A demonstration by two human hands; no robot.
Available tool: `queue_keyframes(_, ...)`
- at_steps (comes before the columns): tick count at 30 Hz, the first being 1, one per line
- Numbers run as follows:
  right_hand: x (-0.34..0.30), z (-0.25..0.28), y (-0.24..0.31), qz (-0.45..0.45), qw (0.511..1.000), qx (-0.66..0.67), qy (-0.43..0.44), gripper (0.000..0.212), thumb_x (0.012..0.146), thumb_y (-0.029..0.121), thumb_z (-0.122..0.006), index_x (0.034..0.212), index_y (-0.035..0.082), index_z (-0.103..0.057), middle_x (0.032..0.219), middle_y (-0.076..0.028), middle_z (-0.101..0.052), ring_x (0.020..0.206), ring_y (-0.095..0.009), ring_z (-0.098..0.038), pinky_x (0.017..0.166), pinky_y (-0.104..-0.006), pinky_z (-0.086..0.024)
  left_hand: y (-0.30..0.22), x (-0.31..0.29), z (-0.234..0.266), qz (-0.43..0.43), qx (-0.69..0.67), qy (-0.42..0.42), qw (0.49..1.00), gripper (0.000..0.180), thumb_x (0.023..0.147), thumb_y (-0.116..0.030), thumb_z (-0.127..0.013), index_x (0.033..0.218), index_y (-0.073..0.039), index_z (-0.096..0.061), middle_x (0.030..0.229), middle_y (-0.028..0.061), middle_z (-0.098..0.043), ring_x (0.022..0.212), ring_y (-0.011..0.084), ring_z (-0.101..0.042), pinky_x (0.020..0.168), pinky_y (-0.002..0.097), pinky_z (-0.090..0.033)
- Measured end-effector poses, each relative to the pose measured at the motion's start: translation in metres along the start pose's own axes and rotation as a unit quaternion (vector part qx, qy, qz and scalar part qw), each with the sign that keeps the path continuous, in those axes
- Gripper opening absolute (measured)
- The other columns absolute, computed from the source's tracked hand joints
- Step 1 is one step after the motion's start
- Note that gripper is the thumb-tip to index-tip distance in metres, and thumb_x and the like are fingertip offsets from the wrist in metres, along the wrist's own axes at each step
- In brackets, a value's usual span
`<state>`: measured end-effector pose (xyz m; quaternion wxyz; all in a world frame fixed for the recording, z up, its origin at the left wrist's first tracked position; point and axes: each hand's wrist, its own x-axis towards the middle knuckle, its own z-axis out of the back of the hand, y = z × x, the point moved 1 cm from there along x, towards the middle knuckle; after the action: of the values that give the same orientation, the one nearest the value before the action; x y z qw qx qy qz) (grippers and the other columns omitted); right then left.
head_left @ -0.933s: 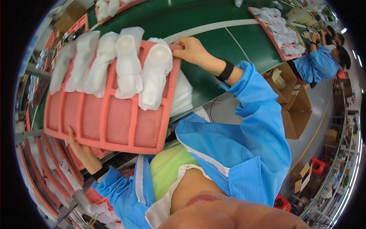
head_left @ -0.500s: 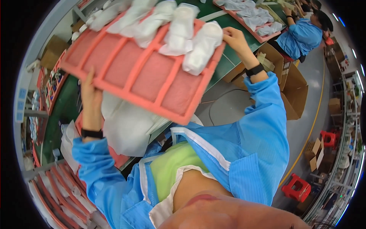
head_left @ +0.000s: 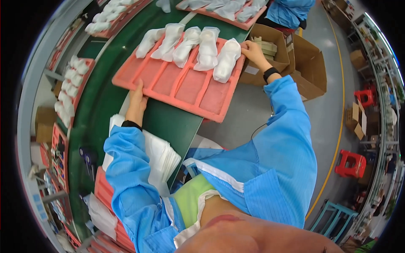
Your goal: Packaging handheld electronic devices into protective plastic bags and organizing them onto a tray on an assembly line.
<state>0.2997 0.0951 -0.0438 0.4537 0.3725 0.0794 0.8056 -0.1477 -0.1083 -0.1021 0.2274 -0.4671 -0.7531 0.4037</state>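
A pink foam tray [head_left: 179, 102] with divided compartments is between my hands, over the green workbench [head_left: 177, 122]. Several objects in white translucent wrapping [head_left: 227, 60] lie side by side along its far half; the wrapping hides what they are. The near halves of the compartments show bare pink foam. My left hand [head_left: 136, 103] grips the near left edge, with its thumb over the rim. At the far right corner, my right hand [head_left: 254, 54] has its fingers closed on the edge, beside the last wrapped object.
A stack of white sheets [head_left: 162, 158] lies near my left forearm, with dark-handled scissors [head_left: 88, 159] to its left. Another pink tray [head_left: 242, 23] of wrapped objects stands beyond. Open cardboard boxes [head_left: 310, 69] sit right of the bench, near a person in blue [head_left: 289, 12].
The tray has moved away from me and down toward the bench, with both hands still on it. My view has shifted, and more of the bench's left side shows.
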Motion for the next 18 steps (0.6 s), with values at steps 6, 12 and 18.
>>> queue_keyframes(6,0.006,-0.019,-0.024,-0.115,0.981,0.08,-0.133,0.038,0.071,0.033,-0.076,0.09,0.001,-0.071,0.078,-0.015,-0.069,0.07,-0.028,-0.067,0.069,-0.0359,-0.053,-0.024,0.012,0.017,0.24,0.297,0.026,0.924,0.047,0.092,-0.031,-0.064,0.131,-0.01,-0.046,0.108,0.0096,-0.06,0.082,0.0198,-0.064,0.068,0.0317,-0.057)
queue_keyframes(12,-0.018,-0.01,0.031,-0.138,0.972,-0.008,-0.188,0.035,0.075,0.027,-0.076,0.094,-0.003,-0.071,0.08,-0.01,-0.071,0.073,-0.016,-0.066,0.067,-0.0303,-0.052,0.004,0.016,0.017,0.085,0.206,-0.029,0.974,0.039,0.092,-0.029,-0.064,0.117,0.0,-0.053,0.093,0.0086,-0.063,0.066,0.0146,-0.063,0.051,0.0235,-0.055)
queue_keyframes(18,-0.029,0.004,0.004,-0.084,0.948,0.233,-0.201,0.025,0.083,0.016,-0.068,0.099,-0.003,-0.067,0.086,-0.008,-0.069,0.073,-0.018,-0.064,0.065,-0.0294,-0.051,0.007,0.033,0.023,0.032,0.221,0.0,0.975,0.041,0.091,-0.016,-0.066,0.119,0.008,-0.047,0.1,0.0128,-0.061,0.076,0.0169,-0.064,0.059,0.0261,-0.057)
